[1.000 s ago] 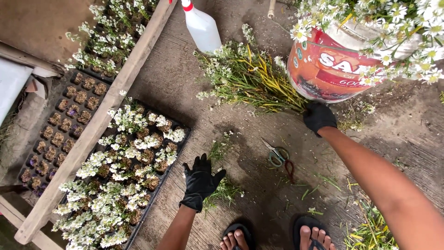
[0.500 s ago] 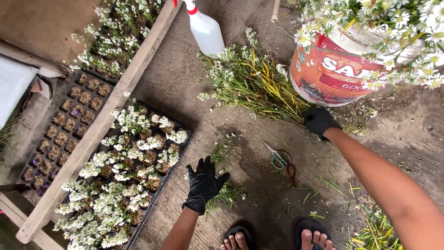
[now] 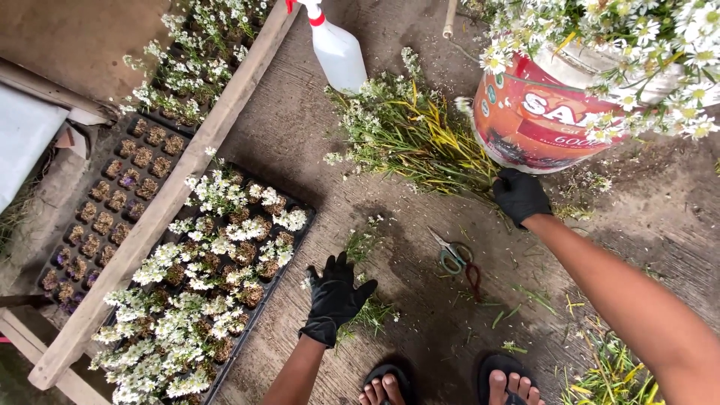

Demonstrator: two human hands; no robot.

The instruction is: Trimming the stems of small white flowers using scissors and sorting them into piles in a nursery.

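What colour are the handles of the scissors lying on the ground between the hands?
The scissors have one green handle and one dark red handle, seen in the head view.

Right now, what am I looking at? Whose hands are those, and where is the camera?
The camera sits on a person's head and looks down, so you see their own arms and sandalled feet. Both hands wear black gloves. The left hand is spread open over a small tuft of cut flowers beside a black seedling tray full of little white blooms. The right hand reaches into a pile of cut stems next to a red and white bucket of daisies; whether it grips any is hard to tell. Scissors and a spray bottle lie on the concrete ground.
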